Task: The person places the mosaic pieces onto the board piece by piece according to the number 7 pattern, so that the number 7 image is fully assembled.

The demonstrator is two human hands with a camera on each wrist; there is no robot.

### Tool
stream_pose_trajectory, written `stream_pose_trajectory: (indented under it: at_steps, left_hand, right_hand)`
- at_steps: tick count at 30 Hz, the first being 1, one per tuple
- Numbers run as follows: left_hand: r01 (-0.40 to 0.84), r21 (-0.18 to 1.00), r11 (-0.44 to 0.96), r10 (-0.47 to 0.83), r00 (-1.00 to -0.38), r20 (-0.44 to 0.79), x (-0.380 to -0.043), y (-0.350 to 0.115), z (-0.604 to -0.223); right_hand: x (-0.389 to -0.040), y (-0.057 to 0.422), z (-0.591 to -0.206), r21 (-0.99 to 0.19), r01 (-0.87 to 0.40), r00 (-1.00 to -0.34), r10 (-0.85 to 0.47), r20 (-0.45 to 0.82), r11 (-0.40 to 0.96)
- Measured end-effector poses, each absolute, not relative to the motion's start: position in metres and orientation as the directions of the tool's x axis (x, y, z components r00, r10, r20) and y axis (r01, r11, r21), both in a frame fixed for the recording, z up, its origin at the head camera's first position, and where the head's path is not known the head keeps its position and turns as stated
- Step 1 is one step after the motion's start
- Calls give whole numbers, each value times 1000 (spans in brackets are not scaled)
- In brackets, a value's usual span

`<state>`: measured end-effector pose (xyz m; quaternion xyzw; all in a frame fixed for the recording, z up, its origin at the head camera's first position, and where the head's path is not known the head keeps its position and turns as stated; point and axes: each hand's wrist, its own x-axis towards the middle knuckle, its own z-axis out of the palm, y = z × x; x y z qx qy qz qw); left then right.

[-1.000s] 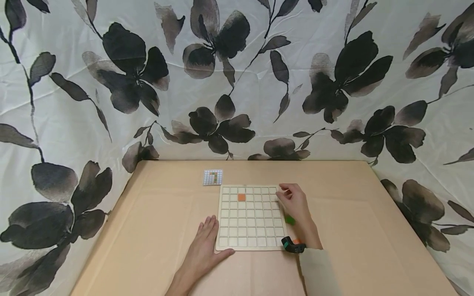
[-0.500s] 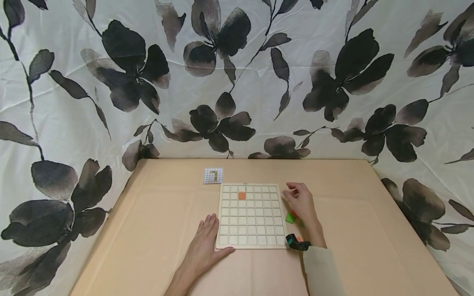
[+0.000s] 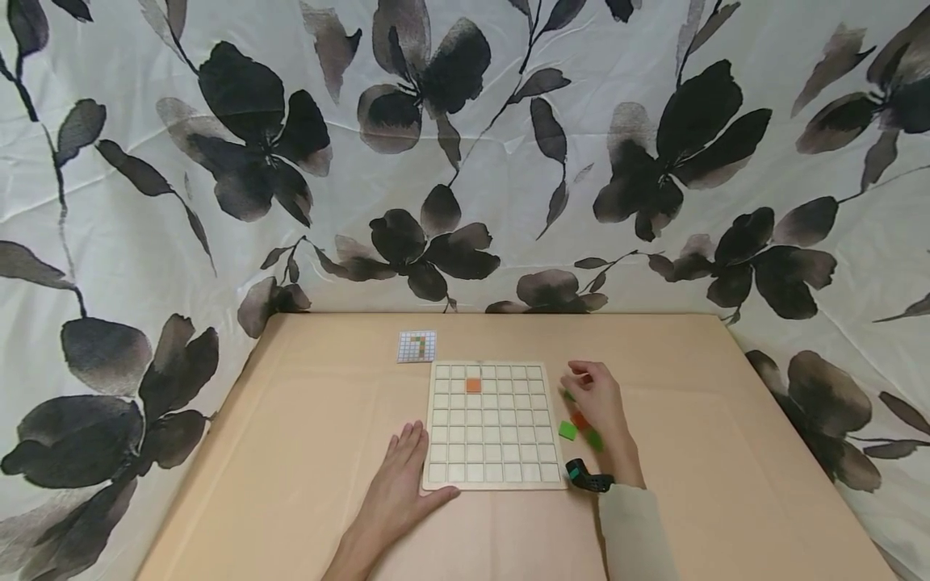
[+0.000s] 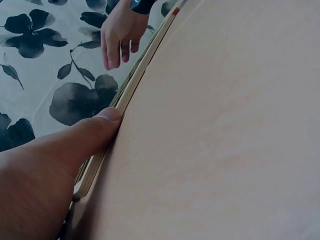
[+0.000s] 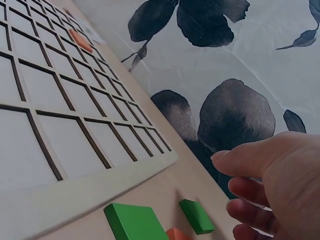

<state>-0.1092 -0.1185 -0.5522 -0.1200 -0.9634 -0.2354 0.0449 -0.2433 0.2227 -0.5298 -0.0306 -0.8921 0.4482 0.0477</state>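
Note:
A pale wooden grid board (image 3: 494, 486) lies flat on the table, with one orange tile (image 3: 473, 386) set in an upper cell. My left hand (image 3: 400, 480) rests at its lower left corner, fingers along the left side and thumb (image 4: 107, 117) on the front edge. Beyond the board's right side hovers my right hand (image 3: 597, 401), fingers loosely curled, nothing visible between thumb and fingertips in the right wrist view. Beneath and beside it lie green tiles, among them a nearer one (image 5: 135, 222) and a farther one (image 5: 196, 216), with an orange tile (image 5: 177, 234) between them.
A small card (image 3: 416, 346) printed with a gridded, coloured pattern lies behind the board's upper left corner. The table (image 3: 726, 452) ends at a hanging floral cloth (image 3: 538, 186). A black band (image 3: 589, 478) is worn on the right wrist.
My right hand has moved right, off the board's upper right edge, and now hovers beside it. More green and orange tiles show beneath it. The left hand has stayed put.

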Motion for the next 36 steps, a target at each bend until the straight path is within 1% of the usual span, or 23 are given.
stream_pose_trajectory:
  at_steps: [9, 17, 23, 36]
  left_hand:
    - [265, 434, 861, 220, -964, 153, -108, -119, -553]
    - [274, 416, 867, 223, -960, 168, -110, -119, -555]
    - [285, 418, 862, 228, -956, 182, -109, -120, -556]
    - [282, 424, 860, 232, -958, 168, -107, -122, -555]
  right_hand:
    - [-242, 233, -532, -780, 42, -992, 117, 39, 624]
    - [-240, 241, -532, -778, 93, -992, 121, -23, 621]
    - [-238, 246, -532, -764, 101, -994, 94, -52, 638]
    - [-238, 245, -535, -730, 102, -994, 42, -100, 675]
